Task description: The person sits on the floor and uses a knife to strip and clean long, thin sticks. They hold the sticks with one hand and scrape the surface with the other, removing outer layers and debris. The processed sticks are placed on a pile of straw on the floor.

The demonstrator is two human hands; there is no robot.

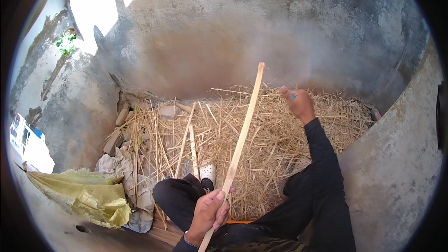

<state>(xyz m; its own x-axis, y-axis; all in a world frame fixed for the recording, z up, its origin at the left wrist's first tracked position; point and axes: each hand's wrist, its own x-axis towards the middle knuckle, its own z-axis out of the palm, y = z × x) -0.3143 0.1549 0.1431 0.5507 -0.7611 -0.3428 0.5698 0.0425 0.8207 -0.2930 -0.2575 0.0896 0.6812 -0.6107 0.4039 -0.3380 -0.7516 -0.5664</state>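
Heaped shavings (275, 151) suggest much done; left grip (211, 209) clasps a pale strip (243, 136), seemingly unfinished; right grip (298, 104) unclear.

strip (244, 130): smooth matt wood | shavings (268, 149): rough | wall (224, 28): rough, matt

A long black fabric sleeve (322, 144) is worn at right of frame. A small blue mark, blurred, is seen on the right hand (302, 106). At lower centre, a thin grey bracelet (190, 241), black cloth trousers (175, 199) and a white perforated clog (207, 172) are worn.
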